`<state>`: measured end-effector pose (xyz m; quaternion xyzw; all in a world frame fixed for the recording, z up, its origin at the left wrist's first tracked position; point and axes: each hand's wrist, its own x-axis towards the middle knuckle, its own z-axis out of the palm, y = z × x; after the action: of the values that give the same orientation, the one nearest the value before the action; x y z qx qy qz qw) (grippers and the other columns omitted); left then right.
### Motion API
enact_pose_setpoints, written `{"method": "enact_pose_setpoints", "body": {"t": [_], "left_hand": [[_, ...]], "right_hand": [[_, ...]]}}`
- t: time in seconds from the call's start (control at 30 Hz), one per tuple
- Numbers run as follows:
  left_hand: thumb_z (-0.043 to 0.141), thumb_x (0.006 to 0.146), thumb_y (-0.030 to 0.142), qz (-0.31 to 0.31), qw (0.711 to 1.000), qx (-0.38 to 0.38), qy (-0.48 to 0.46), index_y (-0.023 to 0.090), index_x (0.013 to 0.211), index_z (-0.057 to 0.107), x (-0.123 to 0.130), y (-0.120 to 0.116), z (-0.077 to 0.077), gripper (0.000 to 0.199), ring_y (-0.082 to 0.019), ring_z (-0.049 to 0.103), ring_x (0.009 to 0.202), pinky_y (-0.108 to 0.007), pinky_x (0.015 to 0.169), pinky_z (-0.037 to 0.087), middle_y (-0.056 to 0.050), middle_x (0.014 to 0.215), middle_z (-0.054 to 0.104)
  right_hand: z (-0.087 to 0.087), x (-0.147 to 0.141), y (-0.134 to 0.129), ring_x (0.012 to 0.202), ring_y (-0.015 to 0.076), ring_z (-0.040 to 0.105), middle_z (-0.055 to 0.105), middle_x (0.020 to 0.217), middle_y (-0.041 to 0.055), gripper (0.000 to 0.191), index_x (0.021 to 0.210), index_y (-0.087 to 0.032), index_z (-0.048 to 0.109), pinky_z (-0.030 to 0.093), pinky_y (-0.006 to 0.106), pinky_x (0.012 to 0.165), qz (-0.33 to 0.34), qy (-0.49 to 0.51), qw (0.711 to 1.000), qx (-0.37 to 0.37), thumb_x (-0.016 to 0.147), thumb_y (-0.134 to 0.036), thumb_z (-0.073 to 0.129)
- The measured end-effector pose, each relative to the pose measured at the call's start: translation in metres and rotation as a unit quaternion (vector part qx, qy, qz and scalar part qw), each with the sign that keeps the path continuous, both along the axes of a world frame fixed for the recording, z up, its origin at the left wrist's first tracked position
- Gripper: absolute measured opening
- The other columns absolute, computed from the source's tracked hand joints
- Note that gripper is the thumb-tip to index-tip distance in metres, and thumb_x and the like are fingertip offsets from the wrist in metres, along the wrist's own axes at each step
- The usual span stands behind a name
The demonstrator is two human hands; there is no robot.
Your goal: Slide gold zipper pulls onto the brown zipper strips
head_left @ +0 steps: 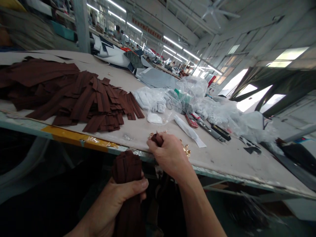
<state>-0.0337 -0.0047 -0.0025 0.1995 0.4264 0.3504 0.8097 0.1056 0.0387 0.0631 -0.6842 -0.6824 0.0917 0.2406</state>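
My left hand (123,194) is wrapped round a thick bundle of brown zipper tapes (126,166), held upright just off the table's front edge. The thumb lies across the front of the bundle. My right hand (169,153) is closed in a pinch at the table edge, with the curled end of a brown zipper tape (157,140) between thumb and fingers. Small gold metal pieces, which look like zipper sliders (185,149), lie beside and behind this hand, partly hidden by it.
A large heap of brown zipper tapes (81,95) covers the table's left side. Clear plastic bags (158,100) of white pieces, a white paper strip (189,130), a red box (191,120) and a dark grey tool (209,130) lie farther back. Yellow tape (74,135) runs along the edge.
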Motion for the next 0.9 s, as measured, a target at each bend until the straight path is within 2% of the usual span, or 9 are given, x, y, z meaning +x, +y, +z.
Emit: {"method": "enact_pose_setpoints", "body": {"t": [0.07, 0.13, 0.23, 0.3, 0.43, 0.53, 0.63, 0.9], "left_hand": [[0.083, 0.061, 0.025, 0.000, 1.000, -0.001, 0.005, 0.017, 0.076, 0.069, 0.000, 0.000, -0.001, 0.022, -0.010, 0.053, 0.051, -0.019, 0.050, 0.042, 0.002, 0.054, 0.062], [0.083, 0.062, 0.026, -0.006, 1.000, 0.005, 0.013, 0.017, 0.077, 0.069, 0.002, 0.000, -0.004, 0.022, -0.010, 0.053, 0.052, -0.018, 0.050, 0.042, 0.002, 0.055, 0.062], [0.083, 0.062, 0.028, -0.014, 0.999, 0.021, 0.020, 0.016, 0.073, 0.070, 0.005, 0.000, -0.006, 0.021, -0.010, 0.053, 0.052, -0.019, 0.051, 0.042, 0.002, 0.054, 0.062], [0.084, 0.060, 0.027, -0.012, 0.999, 0.021, 0.028, 0.016, 0.071, 0.071, 0.007, -0.001, -0.006, 0.021, -0.010, 0.053, 0.051, -0.019, 0.050, 0.043, 0.002, 0.053, 0.062], [0.085, 0.058, 0.024, -0.003, 0.999, 0.004, 0.039, 0.016, 0.072, 0.072, 0.011, -0.003, -0.005, 0.021, -0.011, 0.055, 0.051, -0.017, 0.049, 0.042, 0.002, 0.053, 0.064], [0.086, 0.055, 0.024, -0.002, 0.999, -0.005, 0.040, 0.017, 0.073, 0.071, 0.012, -0.004, -0.007, 0.024, -0.011, 0.056, 0.050, -0.018, 0.049, 0.043, 0.002, 0.054, 0.065], [0.087, 0.054, 0.026, 0.001, 0.999, 0.001, 0.048, 0.017, 0.073, 0.070, 0.012, -0.004, -0.008, 0.027, -0.012, 0.057, 0.050, -0.018, 0.048, 0.043, 0.002, 0.054, 0.065], [0.088, 0.053, 0.024, -0.003, 0.999, -0.018, 0.042, 0.018, 0.073, 0.071, 0.010, -0.003, -0.005, 0.026, -0.011, 0.057, 0.051, -0.017, 0.049, 0.045, 0.002, 0.054, 0.065]], "right_hand": [[0.002, 0.007, -0.028, 0.054, 0.0122, 0.049, 0.060, 0.059, -0.0019, 0.019, 0.071, -0.018, 0.064, 0.032, 0.025, 0.051, 0.006, 0.149, 0.989, -0.011, 0.086, -0.025, 0.056], [-0.002, 0.015, -0.057, 0.049, 0.0099, 0.044, 0.064, 0.065, -0.0016, 0.016, 0.084, -0.019, 0.068, 0.030, 0.024, 0.047, -0.007, 0.296, 0.954, -0.049, 0.086, -0.031, 0.059], [-0.019, 0.022, -0.089, 0.042, 0.0063, 0.032, 0.068, 0.072, 0.0009, 0.023, 0.093, -0.019, 0.069, 0.021, 0.023, 0.040, -0.043, 0.412, 0.905, -0.092, 0.085, -0.040, 0.063], [-0.033, 0.023, -0.099, 0.042, 0.0057, 0.029, 0.070, 0.074, 0.0026, 0.025, 0.093, -0.019, 0.069, 0.018, 0.023, 0.039, -0.058, 0.453, 0.883, -0.105, 0.083, -0.041, 0.066], [-0.056, 0.019, -0.098, 0.042, 0.0053, 0.028, 0.067, 0.068, 0.0015, 0.024, 0.091, -0.019, 0.069, 0.016, 0.021, 0.038, -0.068, 0.506, 0.855, -0.087, 0.082, -0.040, 0.068], [-0.063, 0.016, -0.093, 0.041, 0.0050, 0.027, 0.065, 0.068, 0.0000, 0.023, 0.091, -0.020, 0.068, 0.017, 0.021, 0.037, -0.065, 0.531, 0.842, -0.069, 0.083, -0.041, 0.067], [-0.064, 0.013, -0.091, 0.043, 0.0055, 0.032, 0.065, 0.071, 0.0006, 0.022, 0.091, -0.020, 0.068, 0.021, 0.020, 0.038, -0.069, 0.529, 0.844, -0.052, 0.085, -0.041, 0.066], [-0.062, 0.004, -0.091, 0.043, 0.0070, 0.040, 0.062, 0.065, -0.0009, 0.023, 0.088, -0.019, 0.066, 0.031, 0.021, 0.039, -0.079, 0.497, 0.864, -0.009, 0.086, -0.041, 0.063]]}}
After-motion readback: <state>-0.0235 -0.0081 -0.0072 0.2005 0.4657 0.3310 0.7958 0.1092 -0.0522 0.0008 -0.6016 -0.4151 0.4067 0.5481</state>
